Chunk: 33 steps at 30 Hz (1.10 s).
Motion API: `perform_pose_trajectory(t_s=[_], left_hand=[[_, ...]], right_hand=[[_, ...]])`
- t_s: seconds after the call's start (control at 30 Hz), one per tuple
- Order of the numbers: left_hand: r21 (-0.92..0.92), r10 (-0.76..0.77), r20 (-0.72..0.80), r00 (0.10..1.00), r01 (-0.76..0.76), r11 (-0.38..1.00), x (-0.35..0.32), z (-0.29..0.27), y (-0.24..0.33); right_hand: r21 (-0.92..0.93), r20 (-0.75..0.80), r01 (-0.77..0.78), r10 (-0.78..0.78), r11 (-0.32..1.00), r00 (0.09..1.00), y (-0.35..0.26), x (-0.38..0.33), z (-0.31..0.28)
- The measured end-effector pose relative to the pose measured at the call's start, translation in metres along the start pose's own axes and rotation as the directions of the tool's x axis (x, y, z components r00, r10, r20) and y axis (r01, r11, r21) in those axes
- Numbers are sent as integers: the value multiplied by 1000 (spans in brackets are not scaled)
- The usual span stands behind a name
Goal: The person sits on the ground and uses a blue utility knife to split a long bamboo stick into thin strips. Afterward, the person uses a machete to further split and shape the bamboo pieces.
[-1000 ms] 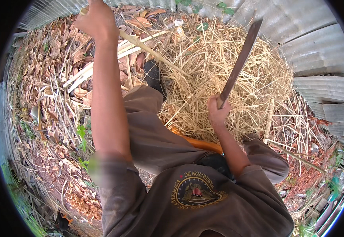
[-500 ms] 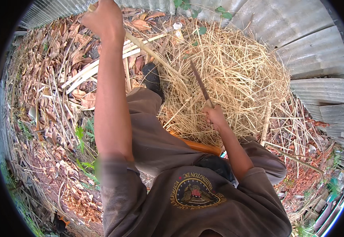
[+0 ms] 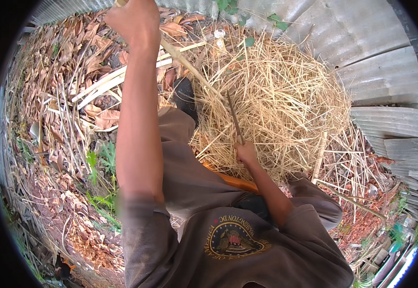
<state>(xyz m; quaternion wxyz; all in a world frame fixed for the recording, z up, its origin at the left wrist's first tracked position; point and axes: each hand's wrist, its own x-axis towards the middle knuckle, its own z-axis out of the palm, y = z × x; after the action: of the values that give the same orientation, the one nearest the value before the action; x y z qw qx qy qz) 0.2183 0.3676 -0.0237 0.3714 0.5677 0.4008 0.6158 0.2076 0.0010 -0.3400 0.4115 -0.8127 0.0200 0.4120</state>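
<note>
My left hand [image 3: 134, 24] is stretched far forward, its fingers wrapped round a long pale bamboo stick [image 3: 190, 66]. From that hand the stick slants down and to the right, its lower end over a heap of thin straw-coloured shavings [image 3: 286, 91]. In my right hand [image 3: 246, 153] is the handle of a long knife [image 3: 233, 115] with a narrow, dark blade. The blade points forward and leans slightly left, its tip at the lower end of the stick; whether they touch I cannot tell.
Split pale strips [image 3: 101, 89] lie left of my shoe [image 3: 185, 96] among dry brown leaves [image 3: 94, 43]. Corrugated metal sheets [image 3: 377, 72] stand behind and right of the heap. An orange curved piece [image 3: 235, 181] shows beneath my legs. Another thin stick [image 3: 353, 200] lies at the right.
My right hand has moved left and nearer to me, bringing the knife from beside the stick to its lower end. My left hand keeps its hold on the stick.
</note>
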Motion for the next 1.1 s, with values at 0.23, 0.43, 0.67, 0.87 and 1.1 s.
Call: perform_pose_trajectory(t_s=[0.23,0.43,0.67,0.87,1.1], left_hand=[[-324,-250,219,943,312,893,-10,-6,11],[-487,-265,385,884,439,755,-57,-22,79],[-443,-194,300,934,317,839,-50,-39,102],[-361,-334,326,884,443,821,-37,-47,72],[-312,-329,309,892,422,851,-22,-59,71]], right_hand=[[338,-16,173,-178,925,984,-115,-51,-53],[505,-75,273,-273,819,959,-114,-92,-75],[485,-69,167,-152,859,986,-54,-96,-73],[465,-121,214,-178,859,977,-72,-106,-84],[390,-120,227,-195,893,973,-90,-107,-88]])
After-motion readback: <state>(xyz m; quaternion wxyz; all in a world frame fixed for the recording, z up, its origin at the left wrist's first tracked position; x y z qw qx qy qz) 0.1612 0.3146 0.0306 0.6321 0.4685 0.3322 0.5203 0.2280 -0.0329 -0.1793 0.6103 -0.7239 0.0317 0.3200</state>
